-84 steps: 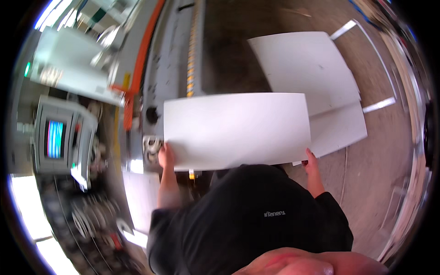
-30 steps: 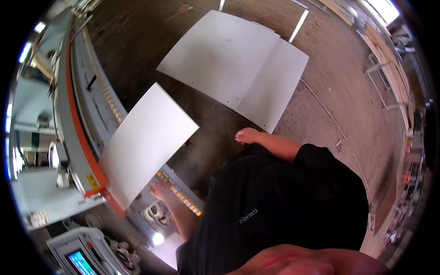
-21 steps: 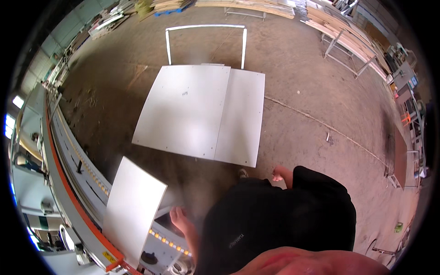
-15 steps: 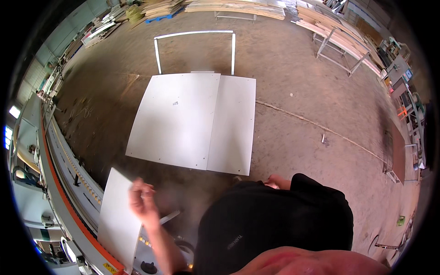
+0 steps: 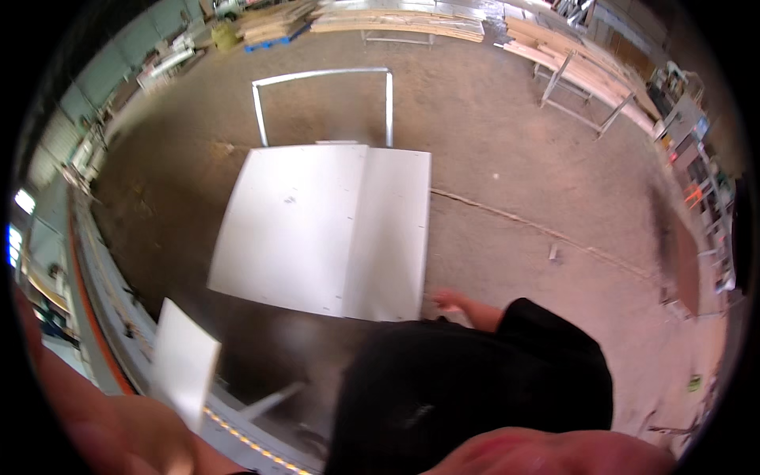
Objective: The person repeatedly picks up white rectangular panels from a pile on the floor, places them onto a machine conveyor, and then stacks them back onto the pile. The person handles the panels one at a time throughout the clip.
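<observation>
Swinging away from the machine, the worker's view is now taking in more open floor than half a second ago, and the small white panel is sliding lower along the orange-edged conveyor. Closest in, the left hand is blurring large at the lower left, touching or just beside that panel; whether its fingers are apart or together cannot be told. Further out, the right hand is hanging free beside the black sleeve, fingers loosely apart and gripping nothing, near the corner of the stacked white boards. A clean lift would probably mean gripping opposite edges, since the boards look flat, smooth, thin and rigid. Beyond them a white tubular frame is standing on the dusty concrete floor, with timber stacks lining the far wall.
</observation>
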The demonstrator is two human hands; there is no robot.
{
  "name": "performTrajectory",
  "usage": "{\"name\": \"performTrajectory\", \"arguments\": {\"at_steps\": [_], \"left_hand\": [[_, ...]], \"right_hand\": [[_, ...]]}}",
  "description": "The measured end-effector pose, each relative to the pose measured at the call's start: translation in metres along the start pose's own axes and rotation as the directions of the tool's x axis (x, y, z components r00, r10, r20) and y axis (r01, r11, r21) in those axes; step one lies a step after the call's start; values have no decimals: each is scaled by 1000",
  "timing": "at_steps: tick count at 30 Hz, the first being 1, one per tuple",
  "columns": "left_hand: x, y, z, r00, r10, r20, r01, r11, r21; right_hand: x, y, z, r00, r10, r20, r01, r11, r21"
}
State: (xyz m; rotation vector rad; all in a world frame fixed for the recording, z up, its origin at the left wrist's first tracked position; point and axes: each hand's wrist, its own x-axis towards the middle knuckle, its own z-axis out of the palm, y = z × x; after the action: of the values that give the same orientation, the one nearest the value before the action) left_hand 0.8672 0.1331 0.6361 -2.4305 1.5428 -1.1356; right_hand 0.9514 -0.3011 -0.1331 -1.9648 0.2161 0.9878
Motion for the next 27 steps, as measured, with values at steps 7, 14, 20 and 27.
{"name": "performTrajectory", "arguments": {"at_steps": [7,14,20,27], "left_hand": [[29,-57,10,999,29,-24,-30,998,-51],[28,-86,13,996,47,-76,-46,999,16],[27,-110,32,993,37,-114,-39,999,-20],[-27,-134,24,966,111,-232,-118,993,-13]], "right_hand": [[-40,-30,-89,985,-46,-168,84,970,227],[-28,-65,-82,995,51,-84,-26,961,274],[-13,-54,-69,994,85,72,-97,978,183],[25,-2,59,919,213,331,-282,943,177]]}}
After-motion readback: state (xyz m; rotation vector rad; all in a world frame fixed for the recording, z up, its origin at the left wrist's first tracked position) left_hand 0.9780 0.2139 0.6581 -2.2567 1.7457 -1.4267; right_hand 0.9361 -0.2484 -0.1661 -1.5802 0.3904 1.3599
